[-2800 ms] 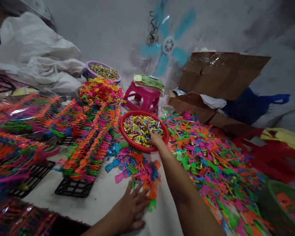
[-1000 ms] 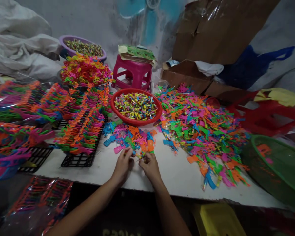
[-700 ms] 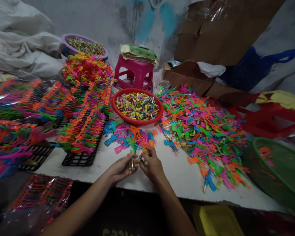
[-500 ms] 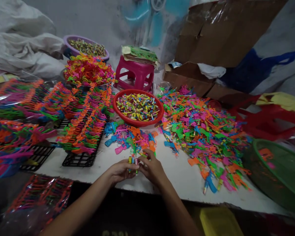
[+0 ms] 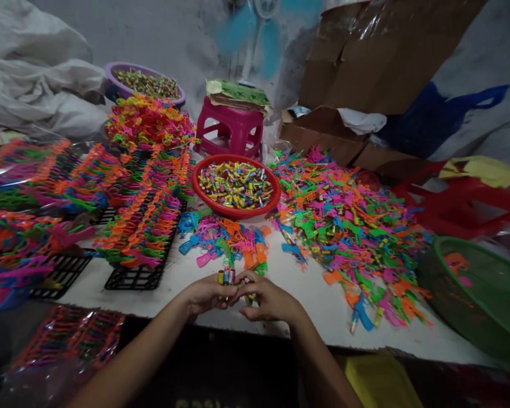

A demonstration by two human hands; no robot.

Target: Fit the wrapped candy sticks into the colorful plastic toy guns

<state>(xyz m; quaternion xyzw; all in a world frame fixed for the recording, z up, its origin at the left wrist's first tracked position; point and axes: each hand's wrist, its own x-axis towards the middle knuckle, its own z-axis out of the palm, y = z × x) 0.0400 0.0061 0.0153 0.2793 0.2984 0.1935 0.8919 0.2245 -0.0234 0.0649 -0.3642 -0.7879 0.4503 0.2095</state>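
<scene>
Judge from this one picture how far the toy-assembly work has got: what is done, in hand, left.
Done: rows of coloured toys stand on black racks. In hand: left hand pinches small tubes, right hand alongside. Left: a small pile, a big loose heap, a red bowl of tubes.

2 hands: left hand [image 5: 204, 294], right hand [image 5: 268, 298]. 1 red bowl [image 5: 204, 198], 1 purple bowl [image 5: 110, 71], 1 pink stool [image 5: 229, 127], 1 green basket [image 5: 450, 249]. Loose toy pieces [image 5: 344, 226]: too many to count.
</scene>
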